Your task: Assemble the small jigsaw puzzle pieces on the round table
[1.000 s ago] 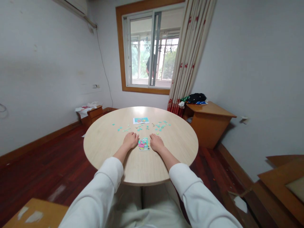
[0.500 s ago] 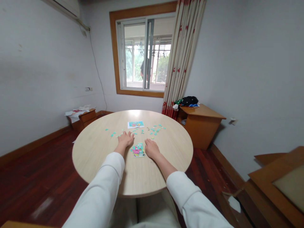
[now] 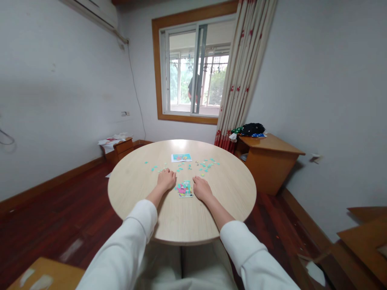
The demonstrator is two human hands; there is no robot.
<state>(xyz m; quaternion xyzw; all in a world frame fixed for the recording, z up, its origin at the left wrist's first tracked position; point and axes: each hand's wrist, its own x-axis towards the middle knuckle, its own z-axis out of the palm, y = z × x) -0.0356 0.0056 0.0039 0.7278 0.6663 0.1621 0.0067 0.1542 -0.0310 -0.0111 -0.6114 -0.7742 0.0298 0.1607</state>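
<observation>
A partly assembled jigsaw puzzle (image 3: 184,189) with a pink figure lies flat on the round table (image 3: 181,225), between my two hands. My left hand (image 3: 166,180) rests on the tabletop at the puzzle's upper left, its fingers bent and drawn together. Whatever may be under those fingertips is hidden. Just right of the puzzle is my right hand (image 3: 202,189), fingers curled and close together; I cannot see whether it pinches anything. Loose turquoise puzzle pieces (image 3: 208,164) are scattered beyond both hands. A single yellow-green piece (image 3: 202,175) lies just past the right fingertips.
A picture sheet (image 3: 182,157) lies toward the table's far side. Behind the table at right, a wooden desk (image 3: 269,161) carries a pile of clothes (image 3: 253,129). A small cabinet (image 3: 123,148) with papers stands at the back left. A window and curtain (image 3: 242,80) are ahead.
The view has swung left, so everything sits further right. My left hand's fingers, spread among the loose pieces before, are now drawn together and slightly nearer. The right hand stays beside the puzzle.
</observation>
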